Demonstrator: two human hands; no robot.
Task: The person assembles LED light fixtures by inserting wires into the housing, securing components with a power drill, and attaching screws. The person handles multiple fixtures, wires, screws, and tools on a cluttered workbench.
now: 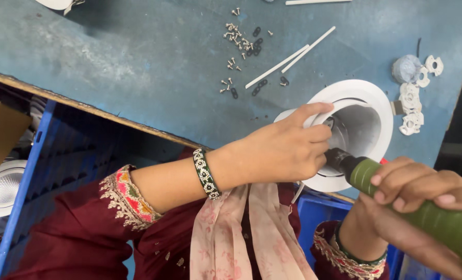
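A white round downlight housing (371, 98) lies on the blue worktable (137, 62) near its front edge. My left hand (288, 148) grips the housing's near-left rim, index finger stretched along it. My right hand (423, 189) is wrapped around a green electric screwdriver (438, 218). The tool's black tip (337, 155) points into the housing's opening, right beside my left fingers. The bit itself is hidden inside the housing.
Small screws and black washers (241, 44) are scattered at the table's middle, next to two white sticks (293, 57). White plastic clips (412, 103) sit right of the housing. A blue crate (29, 171) stands lower left, with another white fixture (0, 189) beside it.
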